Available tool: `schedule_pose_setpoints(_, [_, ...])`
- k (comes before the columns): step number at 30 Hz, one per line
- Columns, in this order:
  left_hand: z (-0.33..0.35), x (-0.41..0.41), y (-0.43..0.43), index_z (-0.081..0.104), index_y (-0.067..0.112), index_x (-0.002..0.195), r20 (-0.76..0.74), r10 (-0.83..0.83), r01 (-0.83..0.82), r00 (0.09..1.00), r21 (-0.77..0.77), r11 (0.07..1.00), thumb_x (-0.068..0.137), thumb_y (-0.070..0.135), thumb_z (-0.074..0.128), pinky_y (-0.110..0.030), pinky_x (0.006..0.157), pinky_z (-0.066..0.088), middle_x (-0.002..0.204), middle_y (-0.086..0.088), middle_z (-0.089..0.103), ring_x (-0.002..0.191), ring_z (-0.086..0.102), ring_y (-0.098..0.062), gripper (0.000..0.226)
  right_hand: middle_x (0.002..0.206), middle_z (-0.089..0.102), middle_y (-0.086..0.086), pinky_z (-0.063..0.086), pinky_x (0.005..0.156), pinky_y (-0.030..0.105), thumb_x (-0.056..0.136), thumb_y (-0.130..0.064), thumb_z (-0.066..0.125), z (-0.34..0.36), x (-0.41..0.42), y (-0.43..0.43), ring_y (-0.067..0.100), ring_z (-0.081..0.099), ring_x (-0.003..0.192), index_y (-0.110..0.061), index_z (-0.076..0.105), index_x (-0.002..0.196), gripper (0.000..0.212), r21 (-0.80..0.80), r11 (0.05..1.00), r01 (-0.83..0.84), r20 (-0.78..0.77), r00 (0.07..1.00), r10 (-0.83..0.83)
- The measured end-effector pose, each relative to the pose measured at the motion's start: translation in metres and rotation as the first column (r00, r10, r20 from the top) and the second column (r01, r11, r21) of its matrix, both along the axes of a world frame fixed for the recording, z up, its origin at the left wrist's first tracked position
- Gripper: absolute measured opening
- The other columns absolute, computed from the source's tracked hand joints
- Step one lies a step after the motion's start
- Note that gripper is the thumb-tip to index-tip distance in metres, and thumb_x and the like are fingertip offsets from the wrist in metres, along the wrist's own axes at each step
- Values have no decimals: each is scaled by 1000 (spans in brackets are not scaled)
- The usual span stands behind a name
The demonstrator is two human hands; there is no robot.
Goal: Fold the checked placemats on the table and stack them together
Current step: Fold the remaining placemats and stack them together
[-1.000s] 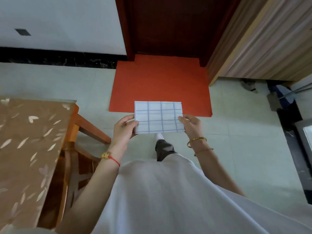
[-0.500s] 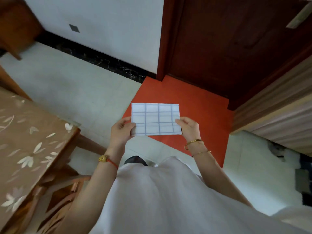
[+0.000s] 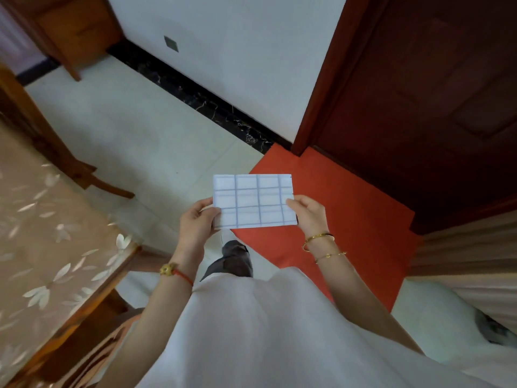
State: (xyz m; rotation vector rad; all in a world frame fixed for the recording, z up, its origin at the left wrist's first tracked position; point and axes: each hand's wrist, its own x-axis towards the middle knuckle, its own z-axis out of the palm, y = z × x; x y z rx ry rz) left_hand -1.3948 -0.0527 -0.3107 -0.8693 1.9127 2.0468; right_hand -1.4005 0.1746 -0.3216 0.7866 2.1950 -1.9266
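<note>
A single wide-angle camera rides on the person's head, facing forward and steeply down, so the white garment (image 3: pixel 265 331) fills the lower frame close to the lens. The left hand (image 3: pixel 196 226) and right hand (image 3: pixel 308 215) sit near the centre at arm's reach, the desk (image 3: pixel 42 247) cuts in at the left edge, and the floor (image 3: pixel 126 130), wall (image 3: pixel 237 51) and door (image 3: pixel 433 93) lie farther off, tilted across the top.

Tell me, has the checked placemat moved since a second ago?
Yes. It has shifted left: the placemat was across the middle of the near edge of the orange mat, and now overhangs its left edge, nearer the table.
</note>
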Motion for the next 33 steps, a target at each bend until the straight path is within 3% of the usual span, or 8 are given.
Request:
schedule_pose_setpoints(5, [8,-84,-32,68,8,111,-26,53,-52,998,20,998,91,2,55,-19,58,55,95,-8,67,79,63,-15,25,90,71,5,51,84,35,84,-19,67,7,-98,-30,17,62,86,-10,72,90,12,28,996,-83,6,997,83])
schedule_pose_setpoints(13, [23,-207,-105,69,16,102,-77,132,-132,988,3,991,90,2,56,-27,68,53,91,-6,66,80,60,-16,22,83,68,5,49,78,34,66,-36,65,26,-242,-108,15,60,79,-15,71,82,27,34,983,-180,-31,983,181])
schedule_pose_setpoints(15, [24,-226,-121,68,18,99,-74,168,-167,983,10,986,90,2,57,-25,64,52,87,-3,67,78,60,-14,22,83,68,4,49,78,36,70,-34,67,27,-267,-126,16,61,79,-14,71,84,24,33,979,-203,-12,979,204])
schedule_pose_setpoints(18, [20,-245,-143,68,15,105,-47,233,-232,971,24,972,90,2,58,-24,64,53,88,-4,67,80,61,-16,21,77,65,1,44,72,31,83,-18,68,26,-300,-150,15,57,76,-14,69,81,5,32,964,-266,-6,964,266])
schedule_pose_setpoints(21, [14,-261,-164,69,18,99,-24,322,-321,946,41,946,90,3,59,-26,67,53,91,-5,68,84,62,-18,20,81,66,3,47,74,28,86,-13,67,25,-335,-178,14,59,78,-16,69,81,6,31,943,-332,2,943,333])
schedule_pose_setpoints(25, [8,-285,-189,69,22,95,-8,424,-423,906,42,905,90,2,58,-28,69,55,94,-5,69,84,64,-17,23,62,54,-8,35,55,19,88,-12,65,20,-382,-216,4,46,58,-15,66,81,7,48,903,-426,27,905,425])
schedule_pose_setpoints(29, [3,-323,-217,68,18,97,-2,500,-499,866,51,865,91,2,58,-29,72,55,93,-6,68,85,63,-18,20,59,58,-12,35,52,16,88,-10,65,13,-438,-256,-1,49,55,-19,66,77,14,36,869,-494,29,870,493])
schedule_pose_setpoints(33, [5,-377,-255,67,19,93,-1,594,-593,805,43,804,90,2,60,-26,67,55,90,-5,68,83,63,-18,19,63,54,-8,35,56,18,87,-13,66,14,-511,-308,4,47,58,-12,68,88,3,35,818,-574,19,819,574])
